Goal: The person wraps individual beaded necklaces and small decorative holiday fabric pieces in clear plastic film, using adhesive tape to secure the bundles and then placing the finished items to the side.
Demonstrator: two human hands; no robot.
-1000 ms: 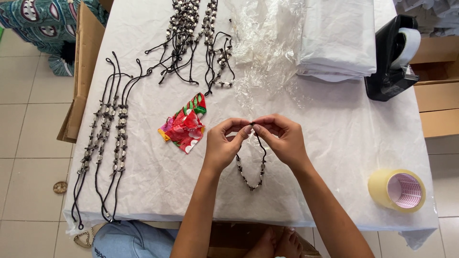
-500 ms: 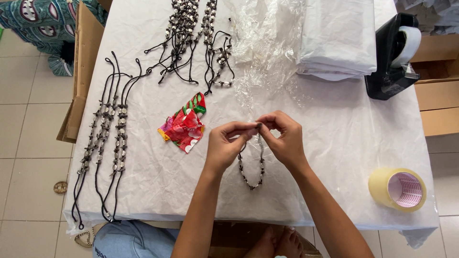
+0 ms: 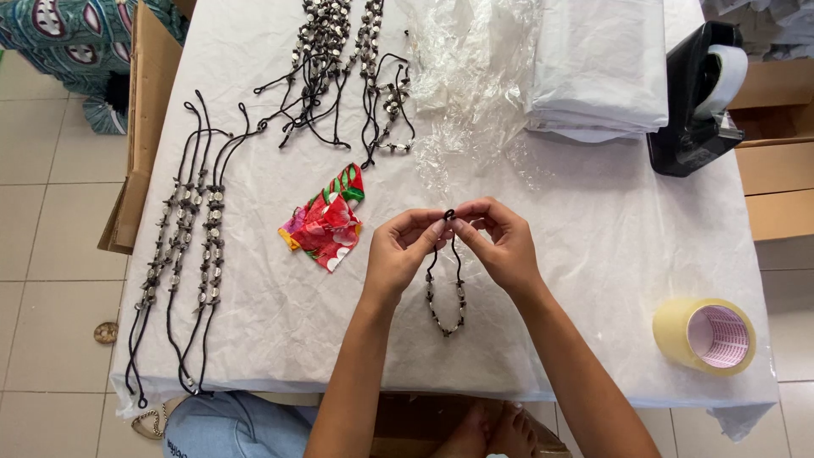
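We hold a beaded cord necklace [image 3: 447,284] between both hands near the middle of the white-covered table [image 3: 593,254]. Our left hand [image 3: 398,253] and right hand [image 3: 502,246] meet at the top of the loop, where the fingertips of each pinch the black cord ends together in a small knot. From that pinch the necklace hangs toward six o'clock, its long axis running straight back toward us, so it lies just below the fingers and about equally near either hand. It is a thin dark cord with small silvery and dark beads clustered along its lower curve.

At nine o'clock from our left hand lies a red patterned pouch [image 3: 326,225]. Farther toward nine o'clock, laid-out necklaces [image 3: 182,246] run in parallel lines. At four o'clock sits a tape roll [image 3: 704,335].
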